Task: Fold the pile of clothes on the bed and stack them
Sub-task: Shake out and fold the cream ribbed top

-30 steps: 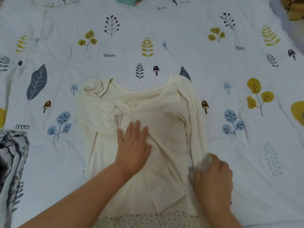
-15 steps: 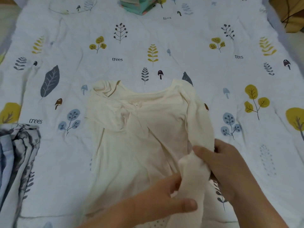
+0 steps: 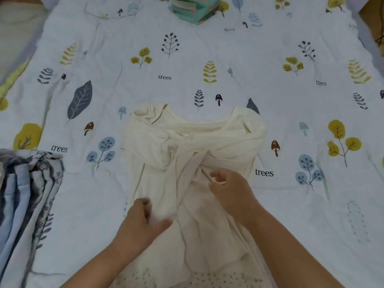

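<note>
At the far left of the cream top, well apart from it, a folded grey-and-blue patterned garment lies at the edge of the printed bedsheet; it appears to be an item already folded. The cream top, the garment now being folded, lies flat near the middle of the bedsheet, neckline away from the person. At the lower left of the cream top, the left hand has moved from the right sleeve, which it helped gather half a second ago, to the left side of the body panel; its fingers are bent and the thumb is stretched out over the cloth, pressing or lightly gathering it, though a firm grip cannot be confirmed. At the centre of the cream top, the right sleeve, bunched in both hands at the right edge half a second ago, now lies folded across the chest. Just below the sleeve, the right hand pinches the cuff end between curled fingertips and thumb. The sleeve fold thus seems nearly complete; the likely next stage is folding the body in half. Beyond the neckline of the cream top, at the far edge of the bedsheet, a teal fabric item rests.
</note>
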Tool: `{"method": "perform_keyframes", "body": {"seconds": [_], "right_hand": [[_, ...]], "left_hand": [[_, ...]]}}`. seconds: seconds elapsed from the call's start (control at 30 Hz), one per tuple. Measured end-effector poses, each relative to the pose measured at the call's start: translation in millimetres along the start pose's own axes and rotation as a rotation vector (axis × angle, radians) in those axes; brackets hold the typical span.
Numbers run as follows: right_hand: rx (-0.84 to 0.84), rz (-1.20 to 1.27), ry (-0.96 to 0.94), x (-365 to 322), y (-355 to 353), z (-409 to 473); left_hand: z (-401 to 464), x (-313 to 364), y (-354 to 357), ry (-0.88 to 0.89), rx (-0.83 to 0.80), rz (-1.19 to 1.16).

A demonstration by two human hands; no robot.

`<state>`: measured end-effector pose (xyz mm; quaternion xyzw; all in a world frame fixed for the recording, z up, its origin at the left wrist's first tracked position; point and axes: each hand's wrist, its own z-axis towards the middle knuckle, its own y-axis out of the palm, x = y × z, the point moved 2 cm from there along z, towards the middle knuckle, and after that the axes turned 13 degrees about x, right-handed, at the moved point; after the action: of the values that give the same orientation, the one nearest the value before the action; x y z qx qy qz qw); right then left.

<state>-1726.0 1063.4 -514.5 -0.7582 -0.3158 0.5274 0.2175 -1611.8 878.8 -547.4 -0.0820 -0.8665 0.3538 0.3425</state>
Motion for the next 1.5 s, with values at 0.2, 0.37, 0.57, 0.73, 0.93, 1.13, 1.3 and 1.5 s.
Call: {"method": "perform_keyframes", "body": {"seconds": [0.2, 0.37, 0.57, 0.73, 0.93, 1.13, 1.3, 1.5], "right_hand": [[0.274, -0.202, -0.051, 31.1, -28.3, 57.8], [0.325, -0.327, 0.037, 33.3, -41.6, 122.6], [0.492, -0.361, -0.035, 31.2, -60.5, 165.4], [0.609, -0.228, 0.089, 31.4, -76.7, 183.5], [0.348, -0.202, 0.253, 50.0, -35.4, 154.6], [0.492, -0.033, 0.162, 58.3, -39.5, 151.2], [0.519, -0.168, 0.112, 58.9, -32.6, 104.8], [0.191, -0.231, 0.084, 70.4, -1.1, 14.0]], "left_hand": [[-14.9, -5.8, 17.2, 0.236, 0.043, 0.366], [-6.1, -12.4, 18.0, 0.298, -0.058, 0.313], [7.2, -37.4, -3.9, 0.06, -0.316, -0.276], [8.8, -53.4, -1.3, 0.024, -0.192, -0.121], [-8.9, -33.3, 2.4, 0.084, -0.073, 0.221], [0.5, -39.2, -17.6, -0.228, -0.37, -0.118], [-2.5, -44.5, -25.9, -0.074, -0.078, 0.333], [-13.0, -47.0, -15.0, 0.158, -0.086, 0.379]]}}
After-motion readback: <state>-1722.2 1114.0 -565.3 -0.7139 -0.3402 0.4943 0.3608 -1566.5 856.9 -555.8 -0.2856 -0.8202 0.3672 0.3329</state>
